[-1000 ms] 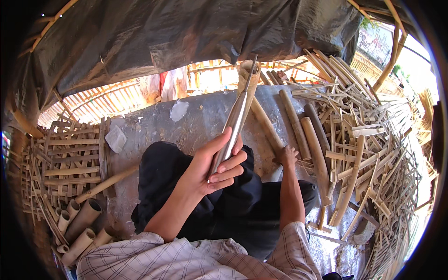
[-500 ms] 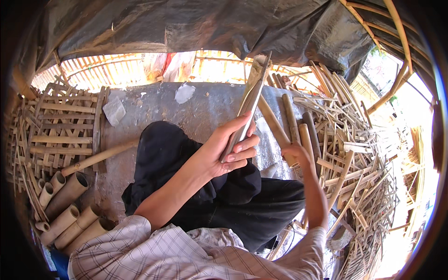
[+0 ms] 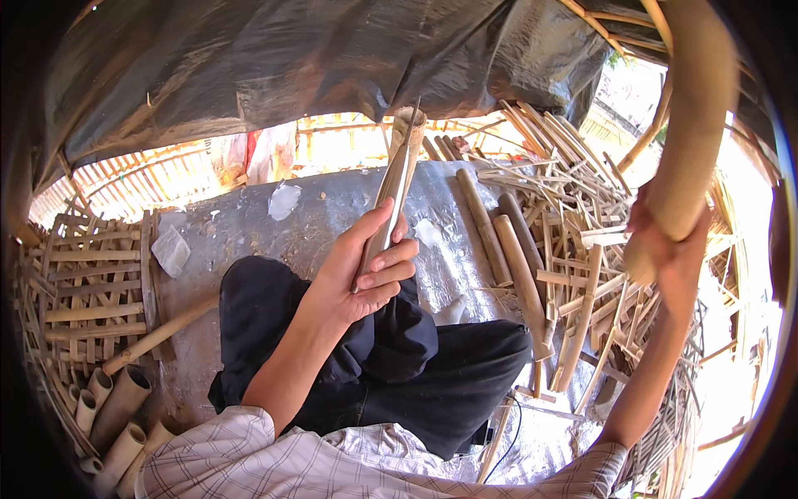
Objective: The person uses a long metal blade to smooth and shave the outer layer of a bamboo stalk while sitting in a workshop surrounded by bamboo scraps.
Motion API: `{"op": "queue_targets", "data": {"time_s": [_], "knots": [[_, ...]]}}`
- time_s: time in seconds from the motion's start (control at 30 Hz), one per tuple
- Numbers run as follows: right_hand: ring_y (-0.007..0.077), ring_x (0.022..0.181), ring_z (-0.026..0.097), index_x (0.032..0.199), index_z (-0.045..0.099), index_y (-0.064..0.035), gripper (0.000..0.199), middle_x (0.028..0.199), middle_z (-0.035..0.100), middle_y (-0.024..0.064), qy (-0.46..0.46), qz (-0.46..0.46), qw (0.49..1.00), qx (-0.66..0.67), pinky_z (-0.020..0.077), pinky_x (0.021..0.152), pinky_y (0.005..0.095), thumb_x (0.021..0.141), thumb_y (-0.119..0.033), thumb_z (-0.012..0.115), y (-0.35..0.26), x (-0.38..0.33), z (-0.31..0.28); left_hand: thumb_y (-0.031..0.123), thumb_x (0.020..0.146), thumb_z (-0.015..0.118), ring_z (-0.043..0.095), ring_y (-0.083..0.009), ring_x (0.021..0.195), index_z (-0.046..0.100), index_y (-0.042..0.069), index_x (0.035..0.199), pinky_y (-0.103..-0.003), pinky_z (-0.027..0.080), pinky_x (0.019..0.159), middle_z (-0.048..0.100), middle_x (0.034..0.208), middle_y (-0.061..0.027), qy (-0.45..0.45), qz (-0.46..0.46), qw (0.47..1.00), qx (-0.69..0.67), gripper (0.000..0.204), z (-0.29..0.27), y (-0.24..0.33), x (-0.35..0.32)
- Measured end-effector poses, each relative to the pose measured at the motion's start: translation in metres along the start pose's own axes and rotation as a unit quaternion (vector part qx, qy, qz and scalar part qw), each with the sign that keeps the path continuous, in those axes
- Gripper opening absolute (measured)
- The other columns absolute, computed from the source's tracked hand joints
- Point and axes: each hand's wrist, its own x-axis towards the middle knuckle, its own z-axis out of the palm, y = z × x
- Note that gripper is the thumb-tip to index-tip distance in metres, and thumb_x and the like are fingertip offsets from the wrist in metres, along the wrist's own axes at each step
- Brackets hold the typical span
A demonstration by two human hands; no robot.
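My left hand (image 3: 368, 264) is closed around a long, narrow, grey knife-like piece (image 3: 397, 190), held at a slant above my lap. Against its upper part is a pale bamboo tube (image 3: 409, 121) with its open end up; a thin dark tip rises past the rim. My fingers hide the lower parts, so I cannot tell how the two join. At the right, my right hand (image 3: 667, 235) is raised, gripping a thick bamboo pole (image 3: 694, 116) that slants upward, slightly blurred. Dark trousers (image 3: 465, 366) cover my folded legs below my hands.
Bamboo poles (image 3: 522, 270) lie right of my legs, beside a heap of split strips (image 3: 582, 241). At left are a bamboo lattice (image 3: 96, 283) and several cut tubes (image 3: 125, 403). Dark sheeting (image 3: 283, 66) hangs overhead; a grey ground sheet (image 3: 241, 216) lies beneath.
My right hand has lifted its bamboo pole from beside my knee up to the far right. My left hand keeps its grip; the whole view has shifted a little.
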Motion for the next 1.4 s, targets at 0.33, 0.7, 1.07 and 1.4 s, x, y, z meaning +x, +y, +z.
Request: {"op": "queue_targets", "data": {"time_s": [0.33,0.7,1.07,1.4], "knots": [[0.0443,0.085,0.071,0.125,0.059,0.0061,0.063,0.096,0.07,0.0304,-0.22,0.141,0.939,-0.225,0.056,0.079,0.0458,0.066,-0.006,0.075,0.04,-0.056,0.074,0.032,0.11,0.05,0.034,-0.003,0.04,0.049,0.002,0.089,-0.017,0.026,0.027,0.039,0.061,0.0003,0.08,0.006,0.997,-0.005,0.036,0.015,0.003,0.0],[0.0292,0.085,0.072,0.125,0.061,0.0018,0.062,0.089,0.071,0.02,-0.081,0.114,0.973,-0.183,0.0543,0.08,0.0419,0.066,-0.006,0.075,-0.009,-0.023,0.042,0.033,0.109,0.051,0.032,-0.0046,0.039,0.053,0.001,0.088,-0.018,0.027,0.025,0.039,0.06,-0.0002,0.051,-0.012,0.999,0.005,0.038,0.008,0.006,0.004],[0.0404,0.088,0.07,0.13,0.056,0.0032,0.065,0.096,0.071,0.0267,-0.011,0.039,0.976,-0.212,0.0564,0.085,0.0437,0.073,-0.015,0.082,0.014,-0.037,0.07,0.027,0.108,0.053,0.031,-0.0026,0.037,0.053,0.002,0.09,-0.018,0.027,0.026,0.037,0.059,0.0026,0.071,-0.03,0.997,0.03,0.03,0.014,0.012,0.01],[0.0468,0.09,0.07,0.123,0.059,-0.002,0.057,0.094,0.071,0.0282,-0.192,0.099,0.938,-0.27,0.0542,0.083,0.0502,0.068,-0.008,0.074,0.012,-0.033,0.078,0.019,0.106,0.055,0.031,-0.0011,0.039,0.055,0.006,0.089,-0.017,0.024,0.028,0.037,0.06,0.0049,0.081,-0.021,0.996,0.016,0.022,-0.01,0.03,-0.003]]}}
